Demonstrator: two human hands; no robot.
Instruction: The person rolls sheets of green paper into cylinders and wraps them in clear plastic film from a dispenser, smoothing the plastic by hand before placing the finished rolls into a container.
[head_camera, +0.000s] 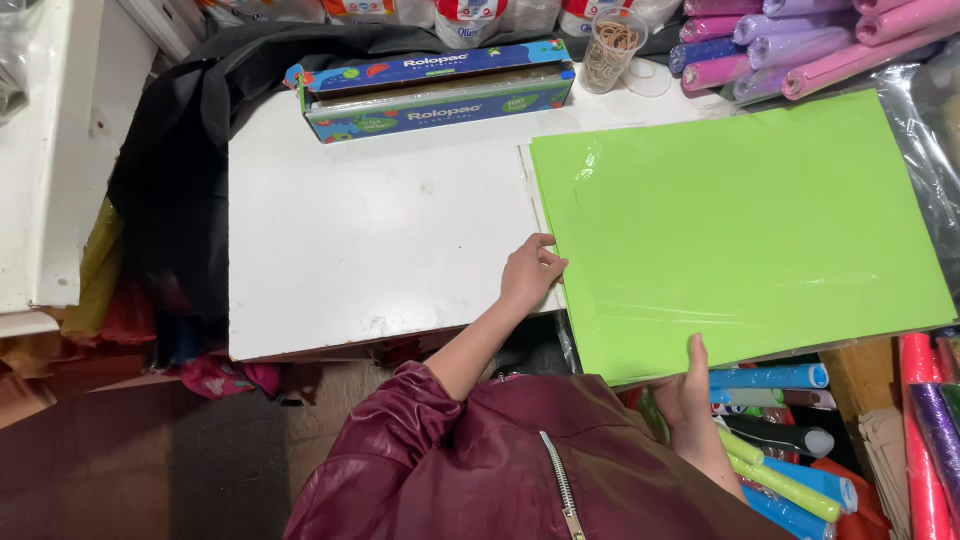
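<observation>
Maroon jacket (520, 470) nearest; right hand (685, 385) pinching green sheet (740, 230) near edge, left hand (530, 272) gripping its left edge over white bench (370, 240); best kept flat, both edges supported, unbent

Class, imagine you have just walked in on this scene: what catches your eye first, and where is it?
The bright green sheet fills the right side, glossy and lying partly over the white board. The left hand grips its left edge and the right hand its near edge. Behind the board lies a long blue wrap box, with coloured rolls stacked top right.
</observation>
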